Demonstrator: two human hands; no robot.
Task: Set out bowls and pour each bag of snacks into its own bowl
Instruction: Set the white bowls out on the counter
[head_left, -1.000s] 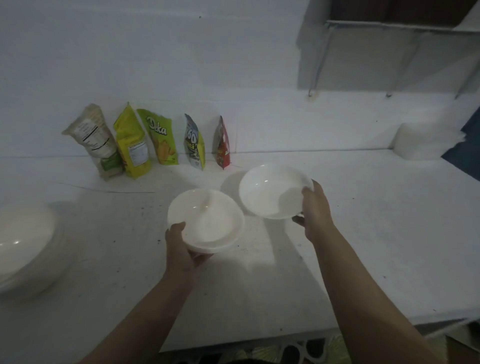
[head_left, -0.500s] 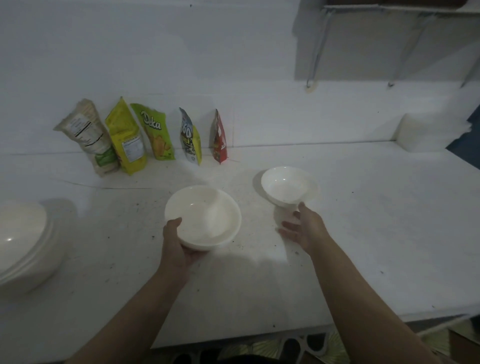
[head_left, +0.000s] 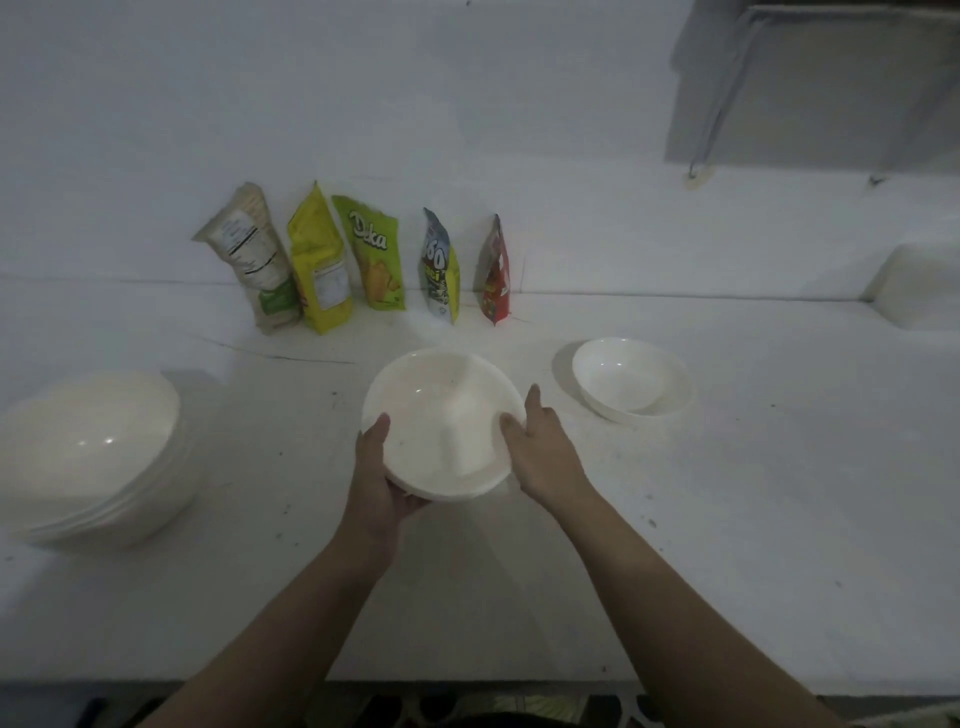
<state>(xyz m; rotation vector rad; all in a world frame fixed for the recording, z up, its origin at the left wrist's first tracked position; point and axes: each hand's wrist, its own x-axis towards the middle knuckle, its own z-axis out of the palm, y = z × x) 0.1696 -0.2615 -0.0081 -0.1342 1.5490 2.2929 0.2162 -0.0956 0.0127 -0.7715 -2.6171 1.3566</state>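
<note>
- Right hand (head_left: 540, 452) has left the set-down bowl (head_left: 631, 382), now at two o'clock, and returned to the stack.
- Both hands grip the bowl stack (head_left: 441, 421); left hand (head_left: 376, 478) beneath.

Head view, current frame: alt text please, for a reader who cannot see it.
Both hands, left hand and right hand, grip a small stack of white bowls above a white counter. One white bowl sits alone to the right, five snack bags lean on the wall, and larger stacked bowls stand left.

Bare counter (head_left: 779, 493) lies right of the set bowl (head_left: 631, 382); snack bags (head_left: 363, 260) line the back wall.
</note>
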